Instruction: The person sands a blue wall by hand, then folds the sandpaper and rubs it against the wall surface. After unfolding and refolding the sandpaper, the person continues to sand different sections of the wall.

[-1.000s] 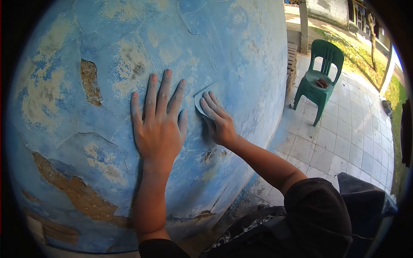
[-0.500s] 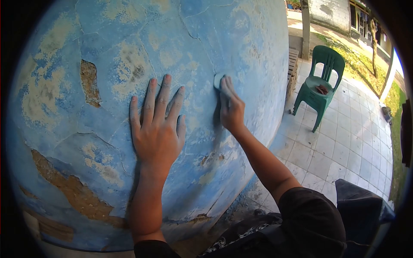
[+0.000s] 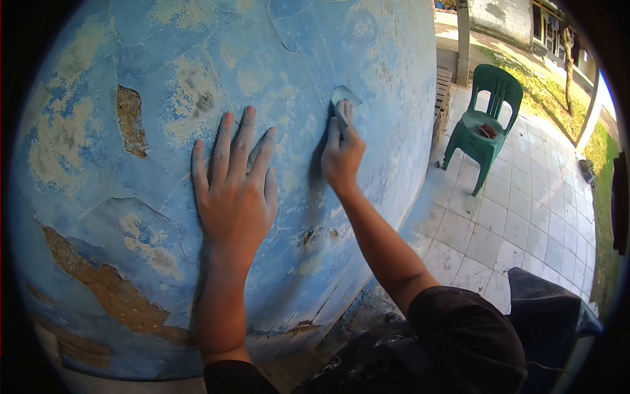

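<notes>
A blue wall (image 3: pixel 157 190) with peeling paint, cracks and bare brown patches fills the left and middle of the view. Flat against it lies my left hand (image 3: pixel 237 180), its fingers spread and holding nothing. To the right and at similar height, my right hand (image 3: pixel 342 146) has its fingers closed on a pale blue sanding sheet (image 3: pixel 345 96), which touches the wall above the fingertips. Dust coats the fingers of both hands.
A green plastic chair (image 3: pixel 482 125) with some reddish-brown pieces (image 3: pixel 487 131) on its seat stands on the white tiled floor (image 3: pixel 489 243) at the right. Dark sheeting (image 3: pixel 545 308) is at the lower right. Behind the chair are a post (image 3: pixel 463 46) and grass.
My right hand has shifted slightly left, and the sheet now sits higher and shows more of its face. My left hand stays spread on the wall. The whole view has shifted slightly.
</notes>
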The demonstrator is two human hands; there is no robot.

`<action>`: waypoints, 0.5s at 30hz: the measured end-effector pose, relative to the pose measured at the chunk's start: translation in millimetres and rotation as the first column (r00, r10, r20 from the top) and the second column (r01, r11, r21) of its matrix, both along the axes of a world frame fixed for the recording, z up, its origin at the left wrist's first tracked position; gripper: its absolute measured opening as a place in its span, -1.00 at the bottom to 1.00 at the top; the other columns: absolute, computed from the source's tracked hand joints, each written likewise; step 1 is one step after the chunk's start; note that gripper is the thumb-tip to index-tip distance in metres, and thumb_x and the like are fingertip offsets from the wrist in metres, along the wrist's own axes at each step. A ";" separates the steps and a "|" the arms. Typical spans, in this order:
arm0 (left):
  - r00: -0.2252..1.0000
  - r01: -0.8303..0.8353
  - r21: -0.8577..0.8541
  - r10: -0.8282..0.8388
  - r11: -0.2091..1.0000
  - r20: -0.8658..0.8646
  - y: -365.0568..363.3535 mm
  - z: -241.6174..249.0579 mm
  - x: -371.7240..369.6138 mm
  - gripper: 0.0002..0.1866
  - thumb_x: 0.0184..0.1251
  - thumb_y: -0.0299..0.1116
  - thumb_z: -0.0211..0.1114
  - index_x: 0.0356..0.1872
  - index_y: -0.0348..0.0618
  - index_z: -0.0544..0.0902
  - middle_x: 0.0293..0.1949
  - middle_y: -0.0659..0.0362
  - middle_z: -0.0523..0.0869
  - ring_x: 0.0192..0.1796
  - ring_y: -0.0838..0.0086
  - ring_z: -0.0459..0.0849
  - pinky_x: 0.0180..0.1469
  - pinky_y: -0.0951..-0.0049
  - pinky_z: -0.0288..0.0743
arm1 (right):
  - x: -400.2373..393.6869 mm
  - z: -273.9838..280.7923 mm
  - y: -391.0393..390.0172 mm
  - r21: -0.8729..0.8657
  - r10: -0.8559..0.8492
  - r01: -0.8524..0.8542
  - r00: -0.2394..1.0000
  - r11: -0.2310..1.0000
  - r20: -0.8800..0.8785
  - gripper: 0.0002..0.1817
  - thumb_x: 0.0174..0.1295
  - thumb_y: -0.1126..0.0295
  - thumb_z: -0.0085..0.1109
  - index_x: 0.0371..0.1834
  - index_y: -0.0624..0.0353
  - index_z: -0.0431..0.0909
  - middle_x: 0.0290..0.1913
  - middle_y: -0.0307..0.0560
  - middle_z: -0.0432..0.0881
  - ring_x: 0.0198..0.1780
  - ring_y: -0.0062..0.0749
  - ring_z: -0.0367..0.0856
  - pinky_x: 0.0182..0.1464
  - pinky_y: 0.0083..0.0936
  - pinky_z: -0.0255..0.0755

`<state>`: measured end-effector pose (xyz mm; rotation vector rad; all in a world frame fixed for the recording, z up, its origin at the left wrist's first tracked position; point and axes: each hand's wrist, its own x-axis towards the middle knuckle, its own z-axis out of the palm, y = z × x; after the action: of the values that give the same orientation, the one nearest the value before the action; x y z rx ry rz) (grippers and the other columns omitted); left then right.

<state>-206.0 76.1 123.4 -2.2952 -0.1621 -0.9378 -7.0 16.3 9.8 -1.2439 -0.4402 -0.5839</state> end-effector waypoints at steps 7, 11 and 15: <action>0.987 -0.100 0.023 0.097 0.995 0.126 -1.6 1.5 -9.5 -0.45 0.60 -0.33 0.27 0.56 0.35 0.62 0.74 0.31 0.38 0.79 0.25 0.22 0.75 -0.10 0.03 | -31.5 -62.0 3.4 -0.127 0.040 0.005 0.937 0.992 0.347 -0.47 0.45 0.69 0.24 0.49 0.29 0.62 0.56 0.30 0.54 0.68 0.20 0.35 0.63 0.00 0.38; 0.987 -0.103 0.001 0.102 0.995 0.126 -3.8 1.4 -12.0 -0.43 0.62 -0.36 0.24 0.58 0.35 0.60 0.75 0.30 0.36 0.80 0.24 0.19 0.76 -0.10 0.03 | -25.0 6.6 20.2 0.090 -0.099 0.097 0.995 0.991 0.018 -0.51 0.53 0.64 0.18 0.51 0.34 0.58 0.58 0.41 0.46 0.70 0.20 0.29 0.68 -0.08 0.27; 0.989 -0.098 -0.016 0.099 0.995 0.109 -4.6 6.1 -13.4 -0.42 0.63 -0.44 0.20 0.58 0.33 0.60 0.76 0.30 0.35 0.81 0.22 0.18 0.76 -0.11 0.02 | -87.4 -7.4 21.7 -0.089 0.090 -0.064 0.938 0.994 0.335 -0.45 0.43 0.69 0.24 0.50 0.31 0.60 0.57 0.31 0.52 0.70 0.19 0.32 0.69 0.02 0.27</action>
<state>-219.3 71.5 129.5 -2.2245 -0.3244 -1.0140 -94.4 38.0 2.4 -1.1954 -0.8037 -0.7225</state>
